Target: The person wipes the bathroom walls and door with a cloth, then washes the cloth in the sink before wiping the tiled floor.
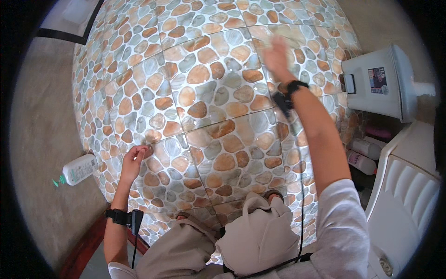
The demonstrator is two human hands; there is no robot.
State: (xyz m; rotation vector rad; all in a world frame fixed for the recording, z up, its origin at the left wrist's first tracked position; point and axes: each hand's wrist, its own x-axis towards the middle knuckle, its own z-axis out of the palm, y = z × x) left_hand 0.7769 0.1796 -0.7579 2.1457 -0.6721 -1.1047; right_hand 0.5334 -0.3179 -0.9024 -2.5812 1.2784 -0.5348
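Observation:
My right hand (277, 59), blurred by motion, is stretched out low over the pebble-patterned tile floor (223, 94). A pale, smeared patch (292, 39), perhaps a thin cloth, shows at its fingers; the blur hides whether they grip it. On the left, my left hand (134, 161) hovers above the tiles with thumb and fingertips drawn together, and I make out nothing clearly held in it. Each wrist wears a black strap, with a dark device (136, 221) on the left one and another dark device (282, 104) by the right. My sandalled feet stand below.
A white pump bottle (81, 170) with a green head lies at the left wall (45, 104). To the right are a grey lidded bin (373, 83), several bottles (362, 162) and a white plastic chair (400, 195). A black cable (302, 209) hangs along my right side.

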